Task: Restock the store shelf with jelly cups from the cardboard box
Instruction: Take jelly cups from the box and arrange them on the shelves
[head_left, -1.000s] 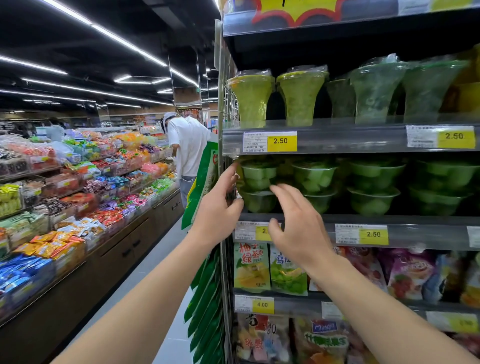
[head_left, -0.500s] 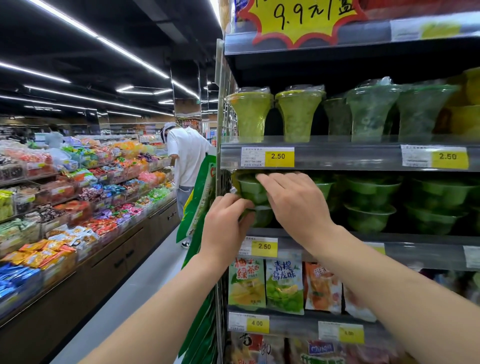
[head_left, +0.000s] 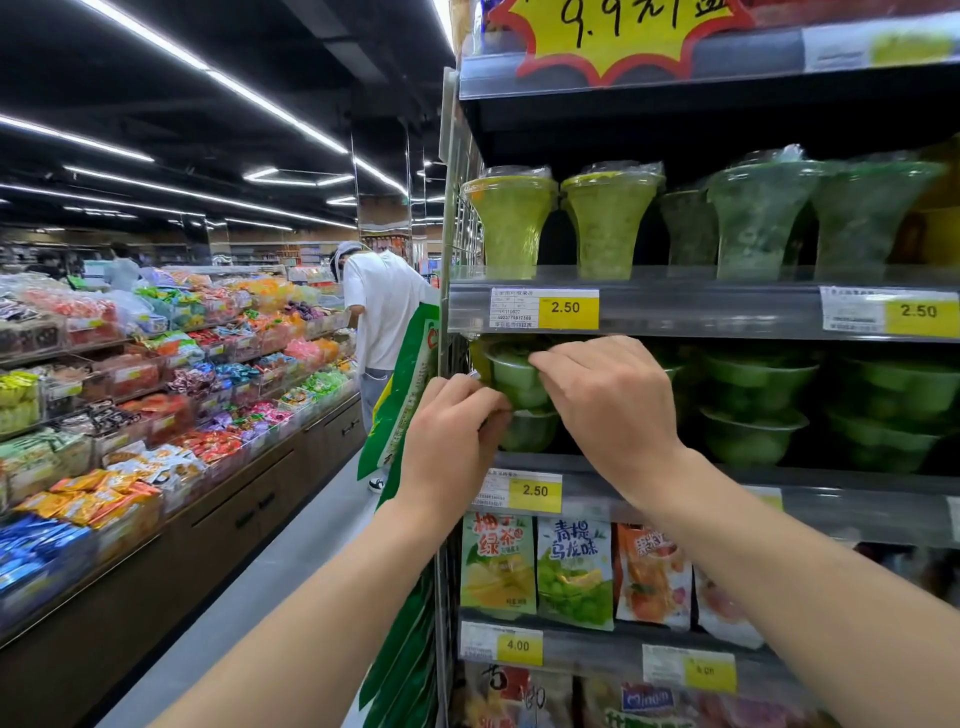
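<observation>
Store aisle, head view. Both hands reach into the shelf (head_left: 675, 470) w/ 2.50 tags. Left hand (head_left: 452, 431), fingers curled, pinches the rim of the lower cup (head_left: 530, 428) at the row's left end. Right hand (head_left: 608, 400), fingers bent, grips the top cup (head_left: 511, 371) stacked on it. More green cup stacks (head_left: 753, 405) sit to the right. A person (head_left: 382, 317) in white stands down the aisle.
</observation>
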